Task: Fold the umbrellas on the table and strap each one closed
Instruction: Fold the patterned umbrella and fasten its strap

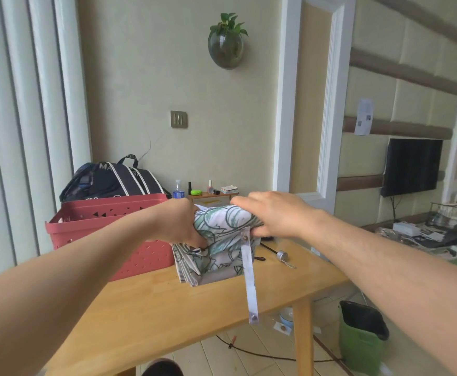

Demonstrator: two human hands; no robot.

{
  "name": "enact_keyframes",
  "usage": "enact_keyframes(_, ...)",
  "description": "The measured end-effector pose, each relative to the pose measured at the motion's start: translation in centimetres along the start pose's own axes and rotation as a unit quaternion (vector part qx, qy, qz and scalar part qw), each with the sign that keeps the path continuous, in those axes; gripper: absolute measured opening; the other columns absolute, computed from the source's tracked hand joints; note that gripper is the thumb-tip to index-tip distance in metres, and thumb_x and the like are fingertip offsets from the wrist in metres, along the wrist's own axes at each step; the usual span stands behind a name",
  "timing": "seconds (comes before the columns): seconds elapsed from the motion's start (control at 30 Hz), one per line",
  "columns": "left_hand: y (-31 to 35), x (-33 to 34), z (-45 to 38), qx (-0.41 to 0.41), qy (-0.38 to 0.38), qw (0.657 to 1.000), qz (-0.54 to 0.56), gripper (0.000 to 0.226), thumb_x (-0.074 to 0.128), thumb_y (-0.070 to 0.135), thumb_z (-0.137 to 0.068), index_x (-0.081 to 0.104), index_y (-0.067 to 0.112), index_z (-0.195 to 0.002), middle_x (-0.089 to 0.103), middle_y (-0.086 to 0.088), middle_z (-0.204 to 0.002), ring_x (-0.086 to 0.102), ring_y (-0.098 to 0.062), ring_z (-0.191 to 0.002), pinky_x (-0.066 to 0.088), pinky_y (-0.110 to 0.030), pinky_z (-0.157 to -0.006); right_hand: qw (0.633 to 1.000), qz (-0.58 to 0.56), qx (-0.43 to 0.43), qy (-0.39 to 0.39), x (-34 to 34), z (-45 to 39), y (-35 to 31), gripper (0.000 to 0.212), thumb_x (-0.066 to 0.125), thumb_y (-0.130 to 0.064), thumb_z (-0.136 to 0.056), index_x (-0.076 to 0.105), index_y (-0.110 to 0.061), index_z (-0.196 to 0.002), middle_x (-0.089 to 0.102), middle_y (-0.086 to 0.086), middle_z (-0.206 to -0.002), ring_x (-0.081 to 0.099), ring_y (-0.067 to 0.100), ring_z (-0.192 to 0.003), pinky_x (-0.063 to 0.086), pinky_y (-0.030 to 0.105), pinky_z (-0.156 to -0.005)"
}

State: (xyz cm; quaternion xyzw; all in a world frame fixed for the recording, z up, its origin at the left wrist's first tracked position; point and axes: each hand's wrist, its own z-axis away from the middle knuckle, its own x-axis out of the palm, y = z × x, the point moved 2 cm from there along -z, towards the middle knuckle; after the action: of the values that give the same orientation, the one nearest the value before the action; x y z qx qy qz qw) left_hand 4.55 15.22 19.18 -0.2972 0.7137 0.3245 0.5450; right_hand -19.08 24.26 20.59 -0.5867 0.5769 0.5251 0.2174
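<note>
Head view: umbrella (222,240) between left hand (180,226) and right hand (273,213).

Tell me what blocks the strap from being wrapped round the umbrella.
Nothing visible does. The strap hangs free off the umbrella, which the left hand and right hand grip at either end.

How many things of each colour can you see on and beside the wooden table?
Red: 1, the red plastic basket
Green: 2, the green-leaf-print fabric umbrella and the green plastic bin
Black: 1, the black striped backpack
Total: 4
</note>
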Motion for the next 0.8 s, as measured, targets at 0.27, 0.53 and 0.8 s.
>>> enact_keyframes(0.27, 0.1, -0.9, 1.5, 0.039, -0.010, 0.998, -0.049, 0.046, 0.082, 0.060, -0.069, 0.068, 0.021, -0.089, 0.073, 0.001, -0.079, 0.070, -0.019, -0.074, 0.060, -0.041, -0.068, 0.996, 0.001, 0.086, 0.011, -0.6, -0.5, -1.1, 0.037, 0.073, -0.052, -0.070, 0.052, -0.034, -0.094, 0.058, -0.013, -0.081, 0.059, 0.021, -0.079, 0.046, 0.032, -0.059)
enact_keyframes(0.53, 4.5, -0.7, 0.7, 0.107, 0.094, 0.960, -0.239, 0.072, 0.073, 0.063, -0.073, 0.046, 0.044, -0.136, 0.067, 0.013, -0.107, 0.065, -0.022, -0.101, 0.051, -0.031, -0.075, 0.990, -0.031, 0.135, -0.020, -0.4, -0.9, -3.6, 0.033, 0.075, -0.050, -0.074, 0.053, -0.029, -0.085, 0.057, -0.010, -0.079, 0.059, 0.022, -0.074, 0.040, 0.029, -0.053)
enact_keyframes(0.8, 1.3, 0.0, 0.7, 0.074, 0.182, 0.949, -0.247, 0.045, 0.069, 0.056, -0.080, 0.051, 0.026, -0.108, 0.052, 0.008, -0.085, 0.066, -0.027, -0.089, 0.050, -0.035, -0.065, 0.978, -0.128, 0.141, -0.080, -0.3, 0.3, -0.9, 0.040, 0.076, -0.060, -0.067, 0.059, -0.027, -0.080, 0.066, -0.008, -0.073, 0.063, 0.017, -0.070, 0.047, 0.031, -0.055)
